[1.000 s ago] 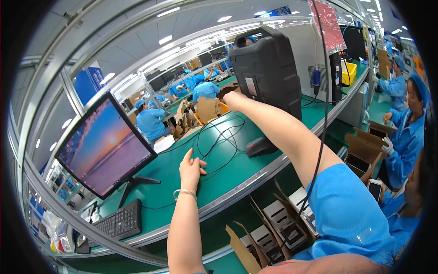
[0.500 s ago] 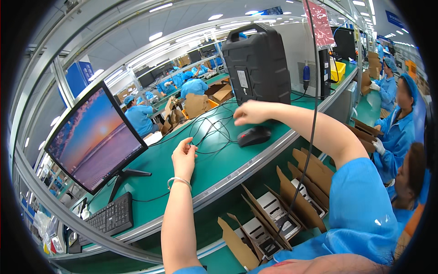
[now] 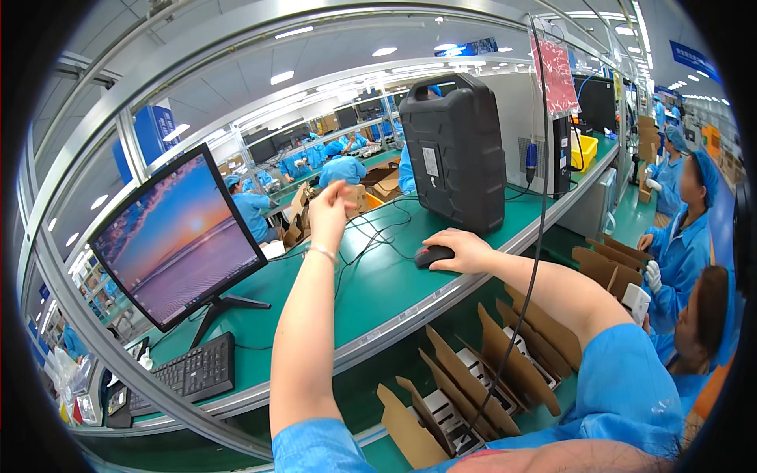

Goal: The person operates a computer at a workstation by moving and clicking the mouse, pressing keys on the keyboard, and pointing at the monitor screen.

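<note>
My right hand [image 3: 464, 251] rests over a black computer mouse [image 3: 434, 256] on the green workbench [image 3: 378, 296], its fingers wrapped round the mouse's far side. My left hand [image 3: 328, 211] is raised above the bench beyond the thin black cables [image 3: 367, 236]; its fingers look parted and slightly blurred, with nothing visible in them. Left of that arm stands a monitor [image 3: 180, 236] showing a sunset picture. A black keyboard [image 3: 193, 370] lies at the bench's near left. Behind the mouse a large black hard case [image 3: 453, 154] stands upright.
Open cardboard boxes [image 3: 441, 370] with white items inside sit below the bench's front edge. A dark cable [image 3: 542, 181] hangs down across the right side. A metal frame rail [image 3: 79, 296] curves along the left. Co-workers in blue [image 3: 682, 236] are close on the right.
My right hand has come down onto the mouse, which now sits slightly nearer. My left hand has moved farther over the bench, up and away from the cables.
</note>
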